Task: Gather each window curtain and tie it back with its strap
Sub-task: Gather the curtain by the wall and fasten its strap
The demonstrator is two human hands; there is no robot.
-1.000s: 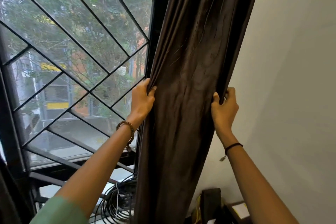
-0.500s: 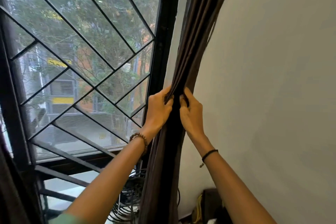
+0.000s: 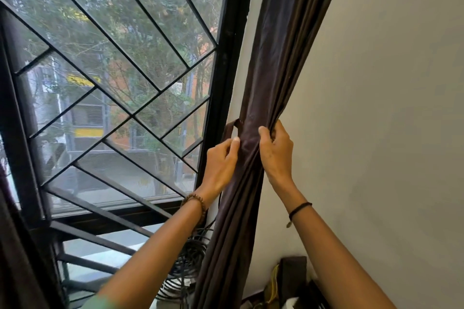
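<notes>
Place: a room in a home, as far as the view shows.
Window: black window frame (image 3: 222,83) with a diagonal-bar grille (image 3: 100,211); trees and a building outside.
Furnishing: dark brown curtain (image 3: 276,57) against a plain pale wall (image 3: 389,108).
Clutter: coiled cables (image 3: 190,253) by the sill.

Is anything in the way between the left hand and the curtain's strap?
Nothing visible is. The strap loops out from the window-side edge of the curtain, just above the left hand, which pinches that edge. The right hand grips the gathered folds on the wall side.
</notes>
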